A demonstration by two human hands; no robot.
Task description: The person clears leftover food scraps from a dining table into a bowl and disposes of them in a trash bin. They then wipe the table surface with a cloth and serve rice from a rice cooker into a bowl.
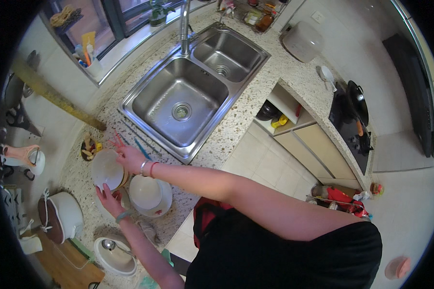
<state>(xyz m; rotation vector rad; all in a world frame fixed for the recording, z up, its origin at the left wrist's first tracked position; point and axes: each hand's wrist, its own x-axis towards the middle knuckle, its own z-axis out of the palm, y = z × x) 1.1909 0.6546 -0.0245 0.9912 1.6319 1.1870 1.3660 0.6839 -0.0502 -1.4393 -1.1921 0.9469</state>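
Observation:
A white bowl (107, 169) is on the left of the counter, with yellowish rims showing under its right side as in a stack. My right hand (130, 159) grips the bowl's far right side, wearing a red band and a bracelet at the wrist. Against the near rim, my left hand (112, 202) holds the same bowl, its fingertips on the edge. Just right of my hands, another white bowl (145, 191) sits on a larger white plate (165, 202). Part of a pale dish shows beside my left hand.
A double steel sink (154, 103) with a tap (184, 29) lies beyond my hands. Teal chopsticks (142, 150) rest beside it. An oval white dish with a ladle (109, 244) stands nearby, and a white pot (67, 216) is at the left. A wok (356, 101) sits far right.

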